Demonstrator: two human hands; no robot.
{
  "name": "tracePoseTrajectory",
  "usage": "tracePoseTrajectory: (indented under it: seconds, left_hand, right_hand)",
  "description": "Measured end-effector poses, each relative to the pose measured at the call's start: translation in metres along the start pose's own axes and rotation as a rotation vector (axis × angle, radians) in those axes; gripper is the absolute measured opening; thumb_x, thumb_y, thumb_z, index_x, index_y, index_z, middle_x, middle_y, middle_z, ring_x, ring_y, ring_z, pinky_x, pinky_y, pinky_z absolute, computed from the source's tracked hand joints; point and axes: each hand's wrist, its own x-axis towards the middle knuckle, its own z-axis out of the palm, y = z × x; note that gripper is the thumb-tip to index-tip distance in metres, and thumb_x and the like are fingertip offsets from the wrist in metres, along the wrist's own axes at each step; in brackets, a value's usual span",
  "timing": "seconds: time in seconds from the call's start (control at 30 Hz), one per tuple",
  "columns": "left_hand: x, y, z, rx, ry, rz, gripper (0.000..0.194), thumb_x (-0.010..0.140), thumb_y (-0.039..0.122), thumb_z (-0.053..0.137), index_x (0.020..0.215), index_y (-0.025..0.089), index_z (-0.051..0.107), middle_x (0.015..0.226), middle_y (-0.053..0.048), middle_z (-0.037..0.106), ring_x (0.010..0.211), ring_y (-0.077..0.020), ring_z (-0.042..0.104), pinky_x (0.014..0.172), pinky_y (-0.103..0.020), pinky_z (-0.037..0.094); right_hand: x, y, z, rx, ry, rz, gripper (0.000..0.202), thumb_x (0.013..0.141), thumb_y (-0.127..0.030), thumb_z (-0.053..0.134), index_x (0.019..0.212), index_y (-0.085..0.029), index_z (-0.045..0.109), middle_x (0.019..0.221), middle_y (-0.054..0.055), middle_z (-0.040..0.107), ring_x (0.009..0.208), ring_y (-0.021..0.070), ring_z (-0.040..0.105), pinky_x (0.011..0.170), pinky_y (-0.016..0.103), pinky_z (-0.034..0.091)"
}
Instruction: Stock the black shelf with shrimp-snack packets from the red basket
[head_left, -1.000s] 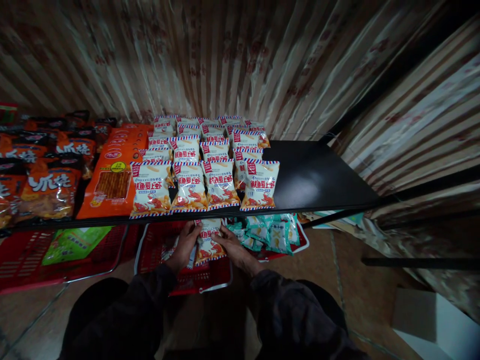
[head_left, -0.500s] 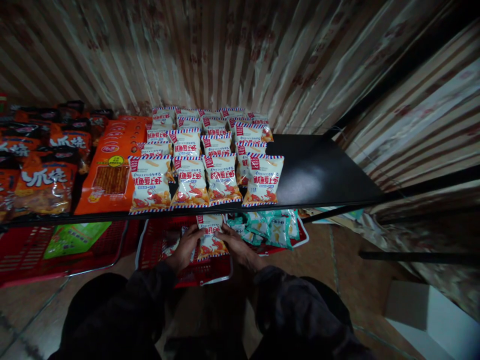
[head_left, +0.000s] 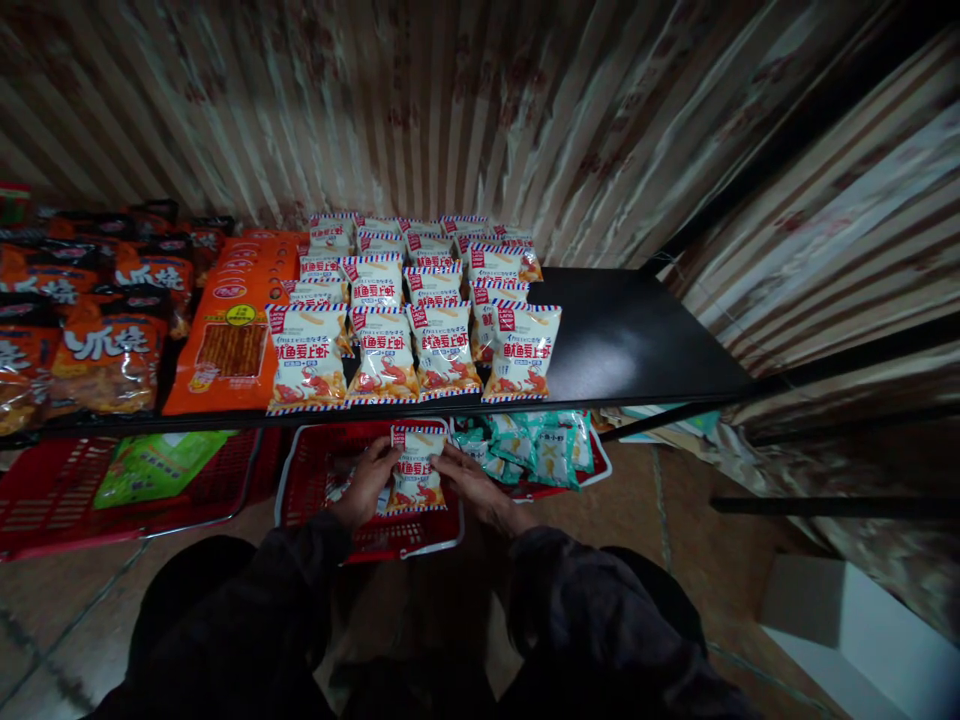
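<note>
A white-and-orange bag of snack chips (head_left: 417, 472) is held upright between my two hands, in front of the shelf's edge and over a red basket (head_left: 300, 490). My left hand (head_left: 369, 484) grips its left side, and my right hand (head_left: 474, 486) grips the right side near the top. Several matching snack bags (head_left: 450, 345) stand in rows on the black shelf (head_left: 615, 340) above. Inside the basket, partly hidden by my left hand, lies other packaging that I cannot make out.
Orange flat snack packs (head_left: 232, 330) and black-and-orange bags (head_left: 109, 350) fill the shelf's left. Below it, one basket holds a green packet (head_left: 157, 465), another teal packets (head_left: 555, 450). A white box (head_left: 862, 630) sits on the floor at right. A striped curtain (head_left: 420, 110) hangs behind.
The view has shifted slightly. Both hands still hold the snack bag, which now sits a little narrower between them, with its lower part turned or tilted somewhat.
</note>
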Motion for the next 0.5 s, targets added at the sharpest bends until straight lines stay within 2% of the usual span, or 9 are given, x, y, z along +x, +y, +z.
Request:
tracePoseTrajectory:
  seconds: [0.13,0.23,0.33,0.5]
  left_hand:
    - [-0.002,0.001,0.004,0.005,-0.036,0.014,0.04,0.057,0.043,0.075,0.085,0.018,0.06,0.084,-0.004,0.067,0.075,-0.0163,0.061,0.064,-0.025,0.044]
    - [-0.003,0.003,0.006,0.021,-0.019,0.004,0.038,0.059,0.042,0.074,0.085,0.018,0.061,0.086,-0.004,0.068,0.077,-0.0159,0.062,0.064,-0.023,0.044]
    - [-0.004,0.002,0.005,0.034,-0.019,-0.066,0.038,0.061,0.042,0.072,0.089,0.02,0.062,0.091,-0.004,0.068,0.082,-0.0172,0.062,0.065,-0.023,0.045]
    - [-0.003,-0.006,0.0,0.021,-0.173,-0.189,0.046,0.058,0.037,0.077,0.098,0.019,0.061,0.095,-0.007,0.069,0.084,-0.0212,0.065,0.07,-0.029,0.049]
  right_hand:
    - [0.006,0.0,-0.004,0.028,0.075,-0.035,0.036,0.067,-0.043,0.072,0.093,-0.019,0.065,0.08,0.003,0.072,0.078,0.0208,0.066,0.071,0.033,0.05]
    - [0.01,0.0,-0.006,0.067,0.118,-0.012,0.032,0.065,-0.042,0.073,0.086,-0.019,0.066,0.077,0.003,0.071,0.078,0.0226,0.066,0.069,0.034,0.051]
    - [0.015,0.002,-0.008,0.088,0.185,0.018,0.026,0.064,-0.042,0.073,0.079,-0.021,0.065,0.076,0.002,0.071,0.077,0.0233,0.066,0.07,0.036,0.051]
    - [0.02,0.004,-0.013,0.052,0.234,0.055,0.03,0.064,-0.046,0.072,0.079,-0.021,0.064,0.077,0.003,0.071,0.077,0.0236,0.066,0.069,0.037,0.051]
